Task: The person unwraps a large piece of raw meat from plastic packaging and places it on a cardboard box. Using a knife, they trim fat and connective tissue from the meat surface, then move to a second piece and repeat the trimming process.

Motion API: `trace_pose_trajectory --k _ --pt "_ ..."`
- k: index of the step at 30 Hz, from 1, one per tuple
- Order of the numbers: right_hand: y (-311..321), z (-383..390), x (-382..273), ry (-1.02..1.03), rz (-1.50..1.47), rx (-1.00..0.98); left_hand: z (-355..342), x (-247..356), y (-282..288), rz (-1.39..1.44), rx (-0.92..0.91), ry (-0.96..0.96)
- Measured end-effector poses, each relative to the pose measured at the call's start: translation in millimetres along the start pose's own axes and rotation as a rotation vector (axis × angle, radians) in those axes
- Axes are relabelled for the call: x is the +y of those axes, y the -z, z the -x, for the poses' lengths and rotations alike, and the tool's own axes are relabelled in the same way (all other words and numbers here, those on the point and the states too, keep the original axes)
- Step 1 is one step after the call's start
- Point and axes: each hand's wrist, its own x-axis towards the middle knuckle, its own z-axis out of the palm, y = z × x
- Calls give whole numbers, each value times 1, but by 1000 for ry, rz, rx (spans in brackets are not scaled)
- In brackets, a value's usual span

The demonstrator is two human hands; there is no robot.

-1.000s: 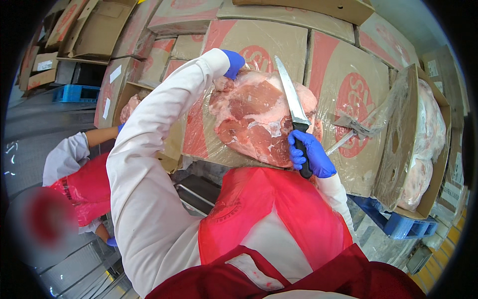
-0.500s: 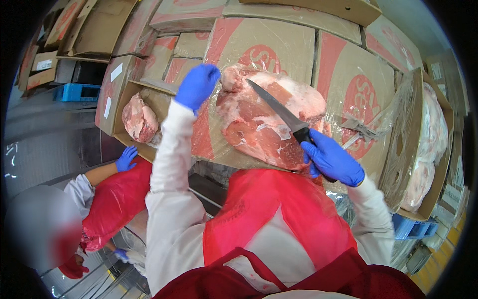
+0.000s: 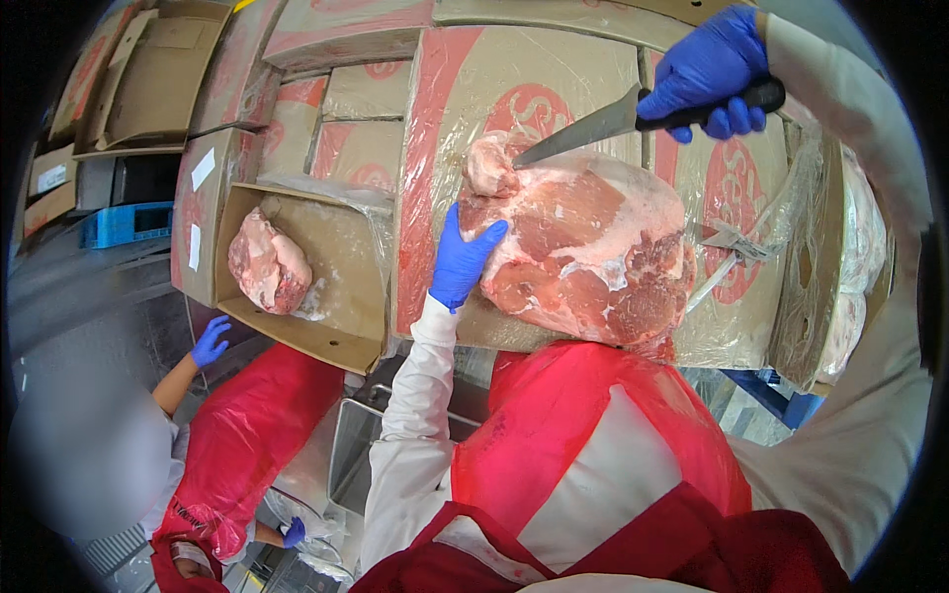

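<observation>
A large raw piece of meat (image 3: 593, 227), pink with a pale fat layer, lies on a plastic-wrapped cardboard box (image 3: 445, 99) in front of me. In its blue glove, my right hand (image 3: 712, 74) is closed around the black handle of a long knife (image 3: 588, 128). The blade slants down to the left, its tip at the narrow knob on the meat's upper left end. My left hand (image 3: 467, 255), also gloved in blue, rests against the meat's left edge with the thumb spread from the fingers.
An open carton (image 3: 336, 341) at the left holds a smaller meat piece (image 3: 267, 262). Beside it stands a co-worker in a red apron (image 3: 252, 425). A metal tool with a white handle (image 3: 732, 247) lies right of the meat. Another open box (image 3: 811, 267) stands at the far right.
My right hand has lifted the knife up and to the right, its tip now at the meat's knob. My left hand has come down from above the box onto the meat's left edge and opened.
</observation>
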Motion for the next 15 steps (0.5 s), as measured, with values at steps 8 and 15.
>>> trace_pose_trajectory --k 8,15 --pt "-72 -91 87 241 -657 -269 -3 -16 7 -29 13 -23" --pt "-166 -111 90 349 -1119 -565 -6 -9 9 9 -44 -47"
